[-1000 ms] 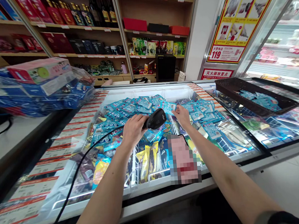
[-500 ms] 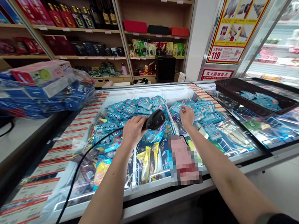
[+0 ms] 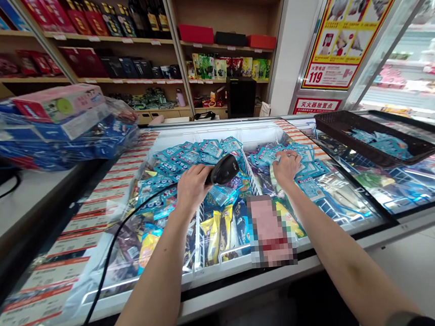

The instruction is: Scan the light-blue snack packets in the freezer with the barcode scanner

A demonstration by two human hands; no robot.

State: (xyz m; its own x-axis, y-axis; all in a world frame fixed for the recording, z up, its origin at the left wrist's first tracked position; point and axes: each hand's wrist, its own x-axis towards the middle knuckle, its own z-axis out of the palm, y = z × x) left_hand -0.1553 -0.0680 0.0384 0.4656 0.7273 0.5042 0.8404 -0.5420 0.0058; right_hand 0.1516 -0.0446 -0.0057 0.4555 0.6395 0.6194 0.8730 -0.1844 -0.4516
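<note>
A black handheld barcode scanner (image 3: 223, 170) is gripped in my left hand (image 3: 193, 188), its head pointing right. A black cord (image 3: 122, 224) trails from it to the lower left. My right hand (image 3: 287, 168) is over the right-hand group of small blue packets (image 3: 311, 169), thumb and fingers apart; its fingertips seem to touch them. More blue packets (image 3: 181, 158) are spread across the left side, partly hidden behind my left hand and the scanner. Both groups lie at the chest freezer (image 3: 199, 296).
Yellow wrappers (image 3: 213, 237) and a white wire divider (image 3: 198, 241) show inside the freezer. A blurred pink item (image 3: 269, 229) lies at its front edge. A brown tray (image 3: 403, 159) with blue packets stands right; plastic-wrapped boxes (image 3: 66, 130) stand left. Shelves (image 3: 123, 39) line the back.
My right hand has moved right over the blue packets, and its fingers have spread from a pinch. My left hand still holds the scanner in nearly the same place.
</note>
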